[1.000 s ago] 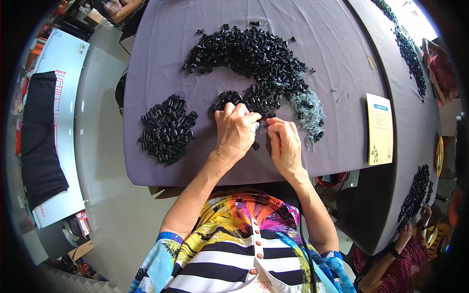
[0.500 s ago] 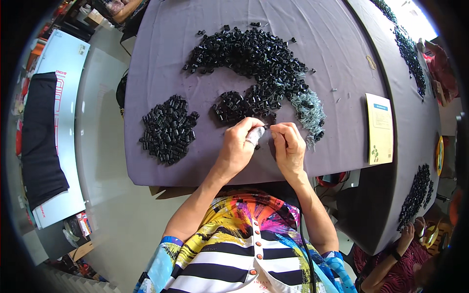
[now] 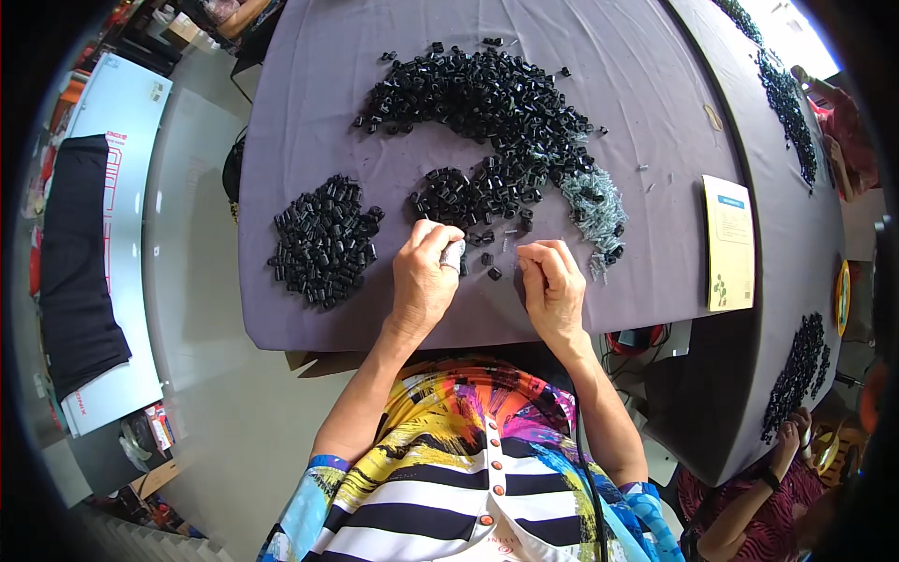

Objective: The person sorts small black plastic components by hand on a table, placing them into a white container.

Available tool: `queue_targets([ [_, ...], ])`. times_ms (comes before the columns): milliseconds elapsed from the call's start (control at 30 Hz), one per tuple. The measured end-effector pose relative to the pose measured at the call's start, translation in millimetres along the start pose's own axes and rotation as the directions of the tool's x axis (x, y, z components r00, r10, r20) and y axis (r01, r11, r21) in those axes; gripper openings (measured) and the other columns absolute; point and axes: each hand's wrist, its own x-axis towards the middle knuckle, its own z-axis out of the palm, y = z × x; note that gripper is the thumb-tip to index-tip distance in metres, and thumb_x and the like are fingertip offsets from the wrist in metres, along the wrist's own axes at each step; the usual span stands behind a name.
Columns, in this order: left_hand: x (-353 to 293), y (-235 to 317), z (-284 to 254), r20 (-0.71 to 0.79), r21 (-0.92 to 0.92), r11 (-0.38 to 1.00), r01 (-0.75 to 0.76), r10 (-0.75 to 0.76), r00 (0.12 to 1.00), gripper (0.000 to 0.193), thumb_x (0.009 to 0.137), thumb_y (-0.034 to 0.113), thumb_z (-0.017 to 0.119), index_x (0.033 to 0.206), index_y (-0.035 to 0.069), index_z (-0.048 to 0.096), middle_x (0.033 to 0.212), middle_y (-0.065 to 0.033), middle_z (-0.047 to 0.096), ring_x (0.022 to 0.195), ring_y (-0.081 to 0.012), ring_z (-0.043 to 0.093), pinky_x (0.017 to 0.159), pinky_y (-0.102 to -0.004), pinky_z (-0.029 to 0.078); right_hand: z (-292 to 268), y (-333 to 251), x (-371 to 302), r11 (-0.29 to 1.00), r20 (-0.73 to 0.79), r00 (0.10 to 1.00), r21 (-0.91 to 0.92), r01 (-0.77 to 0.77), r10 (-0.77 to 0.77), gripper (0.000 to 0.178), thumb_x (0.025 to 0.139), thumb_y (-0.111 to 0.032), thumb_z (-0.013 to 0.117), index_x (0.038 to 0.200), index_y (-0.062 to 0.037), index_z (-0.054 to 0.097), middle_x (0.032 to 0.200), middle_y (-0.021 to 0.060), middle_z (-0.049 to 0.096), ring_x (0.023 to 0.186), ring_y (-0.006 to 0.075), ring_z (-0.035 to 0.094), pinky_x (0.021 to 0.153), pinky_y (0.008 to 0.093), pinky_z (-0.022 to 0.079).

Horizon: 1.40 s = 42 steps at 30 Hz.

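My left hand (image 3: 423, 283) is closed just above the cloth, a pale wrap on one digit. Whatever its fingertips may hold is hidden. To its right, my right hand (image 3: 554, 288) has thumb and forefinger pinched together; anything between them is too small to make out. A few loose black plastic pieces (image 3: 494, 273) lie between the hands. Beyond them stand a small heap of black pieces (image 3: 448, 199) and a large curved heap of the same (image 3: 468, 89). A pile of thin, clear bluish pins (image 3: 596, 208) lies beyond my right hand. Left of my left hand sits a separate black heap (image 3: 323, 244).
Grey cloth covers the table (image 3: 309, 112). A yellow booklet (image 3: 729, 244) lies near its right edge. On the adjoining table is another black heap (image 3: 796, 375), with a co-worker's hands (image 3: 794, 440) beside it. A long white box (image 3: 117, 215) with black cloth stands at left.
My left hand has moved left, away from my right hand, toward the left heap. The loose black pieces between the hands now show. My right hand has barely moved.
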Motion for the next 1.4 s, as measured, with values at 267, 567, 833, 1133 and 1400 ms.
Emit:
queue_targets([
  [267,1,5,-2,0.004,-0.042,0.999,0.01,-0.01,1.0,0.017,0.076,-0.01,0.064,0.09,0.001,0.065,0.087,-0.0096,0.062,0.075,-0.0233,0.065,0.064,-0.0318,0.051,1,0,-1,0.998,-0.007,1.0,-0.051,0.028,-0.029,0.011,0.083,0.003,0.059,0.093,-0.0017,0.062,0.085,0.0114,0.061,0.076,0.0267,0.061,0.066,0.0337,0.05],
  [567,-10,12,-11,0.055,-0.08,0.996,0.036,-0.031,0.998,0.019,0.074,-0.007,0.068,0.089,0.004,0.067,0.083,-0.0068,0.06,0.072,-0.0209,0.06,0.062,-0.0311,0.049,-6,-2,-11,0.999,-0.001,1.0,-0.035,-0.004,0.004,0.011,0.084,0.004,0.058,0.093,-0.0011,0.062,0.086,0.012,0.061,0.074,0.0265,0.061,0.065,0.0333,0.05],
  [833,-29,25,1,0.048,0.279,0.925,-0.257,0.254,0.966,0.025,0.066,0.007,0.074,0.089,0.017,0.072,0.084,0.002,0.056,0.084,-0.0209,0.05,0.075,-0.0369,0.036,-6,-2,-10,1.0,0.01,1.0,0.008,-0.012,0.012,0.011,0.084,0.005,0.057,0.093,-0.0006,0.061,0.084,0.0122,0.06,0.068,0.0237,0.06,0.06,0.0317,0.049],
  [1133,-27,29,11,0.092,0.335,0.91,-0.242,0.224,0.97,0.03,0.064,0.007,0.071,0.092,0.017,0.073,0.084,0.0039,0.054,0.086,-0.02,0.049,0.079,-0.0383,0.033,-5,-3,-10,0.999,0.014,0.999,0.005,-0.037,0.037,0.009,0.086,0.003,0.06,0.094,-0.0001,0.062,0.085,0.011,0.061,0.069,0.0208,0.06,0.063,0.0284,0.048],
  [1400,-29,28,18,0.059,0.339,0.903,-0.264,0.259,0.964,0.024,0.071,0.011,0.068,0.095,0.015,0.071,0.082,0.003,0.054,0.084,-0.0194,0.049,0.077,-0.0393,0.034,-4,-5,-10,1.0,0.017,1.0,-0.003,-0.019,0.019,0.012,0.084,0.004,0.057,0.093,-0.0016,0.061,0.084,0.0115,0.06,0.07,0.025,0.06,0.062,0.0328,0.049],
])
